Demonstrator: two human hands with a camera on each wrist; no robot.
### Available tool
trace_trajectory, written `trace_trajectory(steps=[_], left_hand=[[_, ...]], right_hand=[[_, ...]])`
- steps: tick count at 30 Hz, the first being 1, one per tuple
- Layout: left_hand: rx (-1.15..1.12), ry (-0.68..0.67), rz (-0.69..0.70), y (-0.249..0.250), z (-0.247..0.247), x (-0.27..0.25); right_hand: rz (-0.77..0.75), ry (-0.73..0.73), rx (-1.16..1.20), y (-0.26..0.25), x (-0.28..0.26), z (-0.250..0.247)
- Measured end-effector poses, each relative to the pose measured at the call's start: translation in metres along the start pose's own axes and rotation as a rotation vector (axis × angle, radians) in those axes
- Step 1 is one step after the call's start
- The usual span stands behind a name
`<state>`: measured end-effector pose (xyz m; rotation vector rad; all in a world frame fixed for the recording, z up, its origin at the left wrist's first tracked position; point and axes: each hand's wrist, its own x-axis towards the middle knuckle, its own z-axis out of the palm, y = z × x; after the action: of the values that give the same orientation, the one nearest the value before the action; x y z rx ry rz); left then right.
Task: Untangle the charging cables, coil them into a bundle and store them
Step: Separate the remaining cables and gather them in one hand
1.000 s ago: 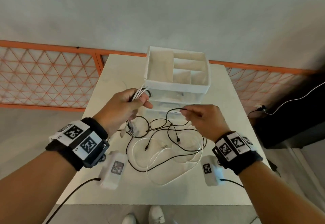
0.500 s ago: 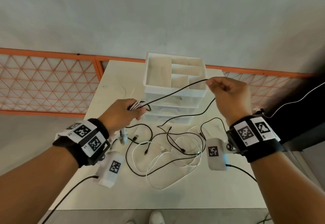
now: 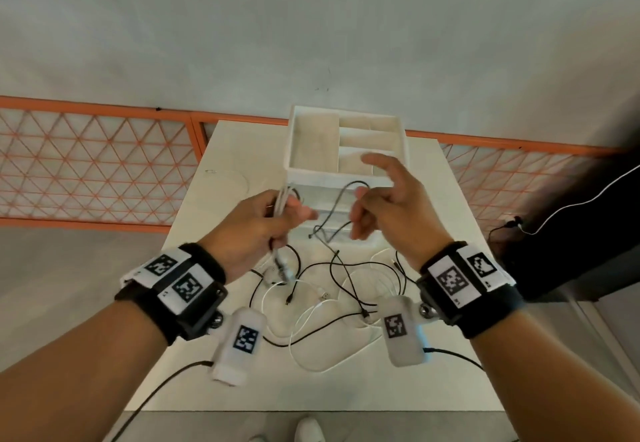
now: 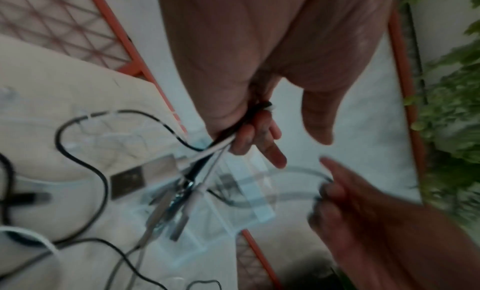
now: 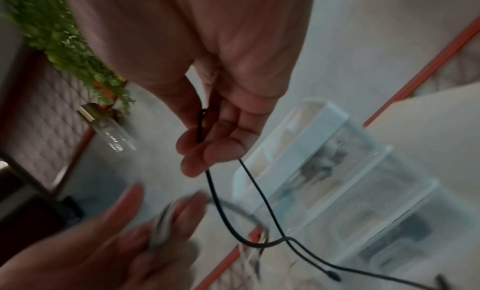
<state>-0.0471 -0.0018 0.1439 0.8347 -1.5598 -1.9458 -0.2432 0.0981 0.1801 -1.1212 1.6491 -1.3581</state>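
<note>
The left hand (image 3: 258, 230) grips a gathered bundle of white and black charging cables (image 4: 207, 151), plug ends hanging below the fist. The right hand (image 3: 388, 204) pinches a thin black cable (image 5: 207, 171) between thumb and curled fingers, index finger extended. Both hands are raised in front of the white plastic drawer organiser (image 3: 346, 150). Nearer the person than the organiser, tangled loose black and white cables (image 3: 332, 289) lie on the white table (image 3: 221, 164).

A gathered bunch of white and black charging cables (image 3: 281, 206) is raised above the table, plugs dangling. One thin black cable (image 5: 215, 194) loops rightward from it. More black and white cables (image 3: 332, 299) sprawl tangled on the near table. A white compartmented storage box (image 3: 346, 178) stands at the far side.
</note>
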Motion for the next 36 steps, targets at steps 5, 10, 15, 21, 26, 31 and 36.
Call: trace_trajectory(steps=[5,10,15,21,26,31,36], left_hand=[[0.319,-0.047,0.108,-0.007,0.037,0.01],[0.722,-0.023,0.003,-0.029,0.002,0.003],[0.89,0.111,-0.047,-0.019,-0.036,-0.001],[1.06,0.182,-0.023,0.027,-0.061,0.0],[0.637,0.187,-0.11,0.026,-0.059,-0.006],[0.533,0.167,-0.13,0.02,-0.052,-0.011],[0.545,0.146,-0.111,0.019,-0.044,-0.013]], right_hand=[[-0.115,0.05,0.052,-0.017,0.01,0.023],[-0.115,0.476,0.133,-0.006,0.026,-0.015],[0.025,0.678,0.071,0.044,0.034,-0.049],[0.165,0.615,-0.026,0.092,0.034,-0.067],[0.178,0.538,-0.209,0.104,0.045,-0.066],[0.278,0.302,-0.458,0.103,0.051,-0.051],[0.297,0.31,-0.747,0.075,0.031,-0.025]])
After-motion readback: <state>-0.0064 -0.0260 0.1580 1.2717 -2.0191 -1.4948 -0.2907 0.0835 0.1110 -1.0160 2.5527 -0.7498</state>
